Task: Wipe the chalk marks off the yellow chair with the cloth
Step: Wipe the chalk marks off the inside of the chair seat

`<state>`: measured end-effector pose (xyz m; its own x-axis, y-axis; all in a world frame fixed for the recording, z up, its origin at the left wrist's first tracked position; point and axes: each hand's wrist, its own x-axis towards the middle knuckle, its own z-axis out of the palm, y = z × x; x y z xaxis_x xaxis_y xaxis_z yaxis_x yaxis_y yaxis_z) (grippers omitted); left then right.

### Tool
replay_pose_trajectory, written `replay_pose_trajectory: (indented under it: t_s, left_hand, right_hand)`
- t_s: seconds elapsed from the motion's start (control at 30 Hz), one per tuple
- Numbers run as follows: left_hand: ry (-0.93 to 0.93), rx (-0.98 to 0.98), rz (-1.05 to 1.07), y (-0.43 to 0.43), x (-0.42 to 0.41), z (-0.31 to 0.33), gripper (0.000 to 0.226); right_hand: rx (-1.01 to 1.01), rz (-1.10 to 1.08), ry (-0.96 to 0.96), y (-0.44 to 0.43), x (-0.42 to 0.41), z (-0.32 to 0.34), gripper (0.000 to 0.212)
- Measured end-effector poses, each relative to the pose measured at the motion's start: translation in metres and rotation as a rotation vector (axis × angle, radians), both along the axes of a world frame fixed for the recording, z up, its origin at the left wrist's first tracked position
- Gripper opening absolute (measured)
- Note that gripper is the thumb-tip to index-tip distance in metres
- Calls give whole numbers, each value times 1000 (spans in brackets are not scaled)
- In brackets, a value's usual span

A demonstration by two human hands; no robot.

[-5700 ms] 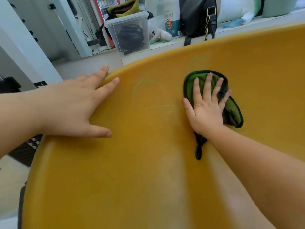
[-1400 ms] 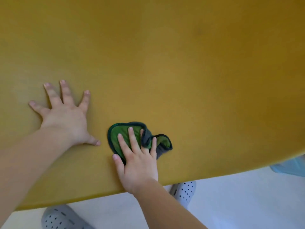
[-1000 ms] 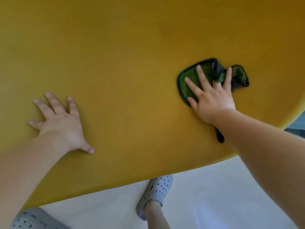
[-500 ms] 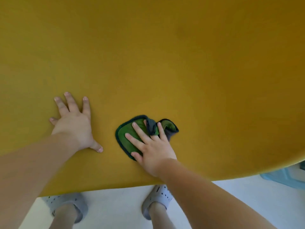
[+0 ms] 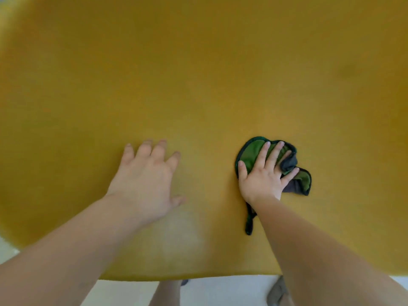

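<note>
The chair fills the view. The right hand presses the cloth flat on it, fingers straight and spread (a dark strap trails under the wrist). The left hand rests nearby on the bare seat, fingers relaxed, holding nothing. No chalk marks are visible

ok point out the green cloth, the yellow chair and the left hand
green cloth with dark edging (image 5: 250,152): head view, its green face, left part.
yellow plastic chair (image 5: 198,85): head view, bare surface, upper middle.
left hand (image 5: 145,182): head view, back of the hand.
</note>
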<state>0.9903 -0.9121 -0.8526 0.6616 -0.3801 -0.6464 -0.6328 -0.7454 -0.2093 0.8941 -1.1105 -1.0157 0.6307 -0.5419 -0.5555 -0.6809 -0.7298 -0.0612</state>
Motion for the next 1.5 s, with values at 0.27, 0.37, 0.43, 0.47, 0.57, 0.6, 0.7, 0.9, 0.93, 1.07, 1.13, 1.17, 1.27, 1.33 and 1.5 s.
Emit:
replay_pose_trajectory:
  t_s: [0.27,0.37,0.43,0.47,0.57,0.6,0.7,0.9,0.93,1.07,1.13,1.17,1.27,1.33,1.5]
  left_hand:
    - [-344,-612,-69,116,54,88,55]
    - [-478,-889,60,155,65,103,52]
    - [-444,-1040,444,180,67,101,47]
    - [-365,-1133,728,190,66,97,45]
    - [-80,-1386,1306,200,55,89,48]
    - [-35,-1417,1318,200,49,89,50]
    - [48,-1489,1357,197,36,88,58]
    - [85,-1495,1456,199,44,90,58]
    - [88,-1491,1446,198,45,91,60]
    - [-58,-1355,1426,194,49,91,66]
    - [-110,-1295,1408,188,52,96,63]
    - [-117,-1256,1399,185,54,101,61]
    - [-171,-1037,1328,173,69,111,48]
    - [-235,-926,1183,162,84,111,37]
    - [-224,-975,898,114,133,105,47]
  right_hand:
    - [618,47,-224,215,56,63,67]
    - [877,16,-285,256,41,113,61]
    - [998,-14,-296,275,32,153,57]
    - [1043,-20,-312,283,29,171,57]
    - [1085,48,-401,301,21,207,66]
    - [1041,105,-440,305,20,211,69]
    - [746,261,-558,309,37,205,76]
    - [431,466,-774,287,107,199,70]
    - [368,510,-770,281,123,204,69]
    - [133,765,-738,249,195,227,52]
    - [26,927,-696,222,227,234,50]
    - [-27,945,-658,204,243,237,52]
    - [-187,687,-555,131,285,244,59]
    - [-249,496,-521,91,297,250,63]
    - [-184,433,-483,135,283,248,53]
